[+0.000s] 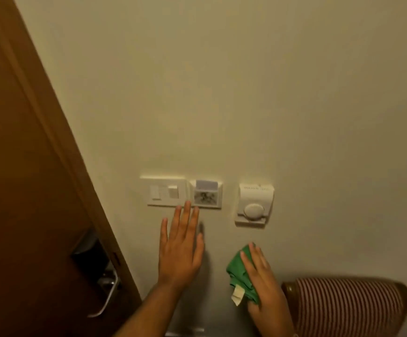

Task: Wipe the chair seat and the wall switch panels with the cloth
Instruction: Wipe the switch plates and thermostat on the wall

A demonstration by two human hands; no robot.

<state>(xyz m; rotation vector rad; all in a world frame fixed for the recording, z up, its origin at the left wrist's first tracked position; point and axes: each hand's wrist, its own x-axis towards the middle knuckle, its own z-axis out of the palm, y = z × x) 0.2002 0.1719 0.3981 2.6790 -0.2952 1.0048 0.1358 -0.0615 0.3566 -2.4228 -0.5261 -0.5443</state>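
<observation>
Three white panels sit in a row on the cream wall: a light switch panel point(166, 192), a key-card holder point(206, 194) with a card in its slot, and a thermostat with a round dial point(254, 204). My left hand point(180, 249) is flat and open, fingers spread, its fingertips just below the switch panel and card holder. My right hand point(262, 280) holds a green cloth point(240, 273) with a white tag, below the thermostat and apart from it. The chair point(348, 305) shows only its striped back at the lower right; its seat is hidden.
A brown wooden door point(27, 190) fills the left side, with a metal lever handle point(107, 295) and a dark lock plate near the bottom. The cream wall point(246, 93) above the panels is bare.
</observation>
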